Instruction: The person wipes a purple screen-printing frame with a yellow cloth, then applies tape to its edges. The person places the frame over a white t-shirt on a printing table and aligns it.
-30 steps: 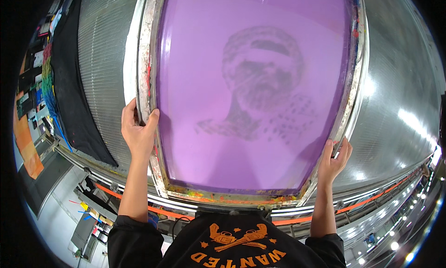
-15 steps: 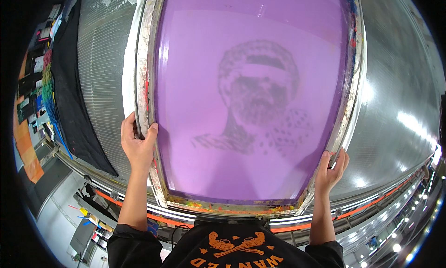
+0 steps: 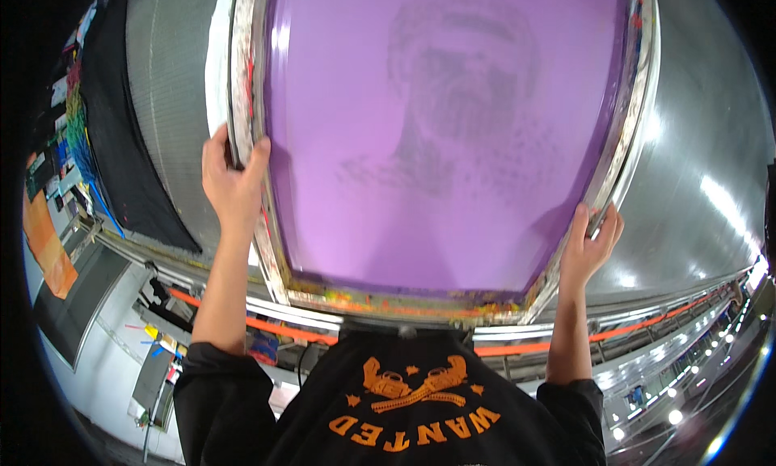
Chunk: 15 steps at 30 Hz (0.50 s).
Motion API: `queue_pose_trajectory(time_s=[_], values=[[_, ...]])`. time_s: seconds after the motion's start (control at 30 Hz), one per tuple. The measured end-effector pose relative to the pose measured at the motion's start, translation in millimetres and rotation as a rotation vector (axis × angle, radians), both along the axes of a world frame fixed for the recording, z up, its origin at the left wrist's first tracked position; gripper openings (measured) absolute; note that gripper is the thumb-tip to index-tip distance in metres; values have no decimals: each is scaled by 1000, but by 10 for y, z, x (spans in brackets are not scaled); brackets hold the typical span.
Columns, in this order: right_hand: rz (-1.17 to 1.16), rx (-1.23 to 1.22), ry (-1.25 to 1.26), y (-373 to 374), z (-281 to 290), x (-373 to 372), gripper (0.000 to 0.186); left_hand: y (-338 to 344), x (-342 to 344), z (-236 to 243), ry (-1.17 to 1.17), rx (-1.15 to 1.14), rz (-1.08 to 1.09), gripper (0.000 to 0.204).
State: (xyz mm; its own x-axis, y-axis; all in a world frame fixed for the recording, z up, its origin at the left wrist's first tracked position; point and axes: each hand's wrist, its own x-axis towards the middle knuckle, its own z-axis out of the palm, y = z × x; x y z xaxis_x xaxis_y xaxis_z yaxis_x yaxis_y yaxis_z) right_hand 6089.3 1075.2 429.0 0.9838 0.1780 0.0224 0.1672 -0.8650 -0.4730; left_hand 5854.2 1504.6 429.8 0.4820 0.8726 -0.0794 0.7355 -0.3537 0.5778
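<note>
A large screen printing frame [image 3: 242, 78] lies in front of me, its pale sides smeared with red, yellow and blue ink. Purple mesh [image 3: 339, 231] is stretched across it, with a grey head-and-shoulders picture [image 3: 465, 86] in its middle. My left hand [image 3: 230, 171] grips the left side of the frame, thumb on top and fingers around the outer edge. Lower down on the right side, my right hand [image 3: 590, 240] holds the frame likewise, thumb on top and fingertips outside. The frame's far end is cut off by the view's upper edge.
White cloth [image 3: 218, 54] shows along the frame's left edge. Black fabric [image 3: 121, 126] lies on the grey table [image 3: 174, 134] at left; a shiny grey surface [image 3: 703, 143] spreads to the right. An orange rail [image 3: 517, 350] runs along the near edge.
The frame and both my hands sit higher in the view now, with more of my black shirt showing below. Both hands keep their hold on the frame's sides.
</note>
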Motion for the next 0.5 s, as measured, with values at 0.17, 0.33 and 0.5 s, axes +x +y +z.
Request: queue_pose_trajectory(time_s=[0.17, 0.33, 0.5], values=[[-4, -37, 2, 62, 25, 35, 58, 18, 15, -49, -58, -31, 24, 60], [-22, -23, 9, 47, 11, 7, 64, -15, 38, -21, -29, -46, 32, 62], [-16, -56, -16, 31, -9, -2, 68, -52, 58, 29, -69, -103, 82, 74]])
